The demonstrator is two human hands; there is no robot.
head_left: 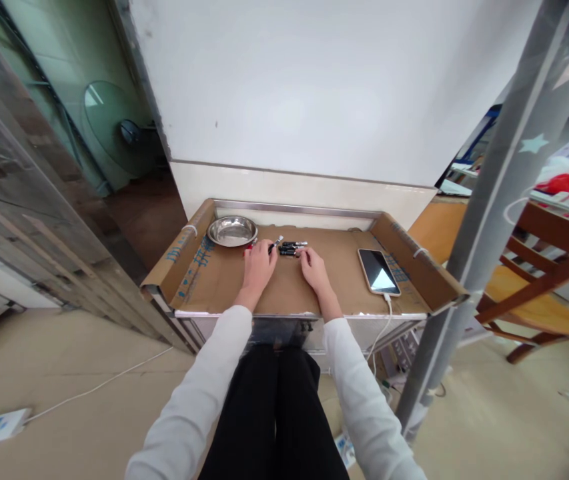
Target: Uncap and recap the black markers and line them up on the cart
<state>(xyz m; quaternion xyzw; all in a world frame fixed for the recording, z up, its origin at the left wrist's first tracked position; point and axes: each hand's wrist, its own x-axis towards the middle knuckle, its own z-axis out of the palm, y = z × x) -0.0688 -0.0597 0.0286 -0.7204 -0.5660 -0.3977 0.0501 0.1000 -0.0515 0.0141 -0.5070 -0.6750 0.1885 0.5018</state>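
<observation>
Several small black batteries (291,248) lie in a little heap on the cardboard-lined table (284,287), just beyond my fingers. My left hand (258,265) rests on the cardboard with its fingers pinched on one black and silver battery (276,243) that points up to the right. My right hand (313,267) lies beside it, fingertips touching the right end of the heap; whether it grips one I cannot make out.
A shallow steel bowl (232,231) stands at the table's back left. A phone (378,271) on a white charging cable lies at the right. A grey metal post (484,200) rises at the right, wooden furniture (544,280) behind it.
</observation>
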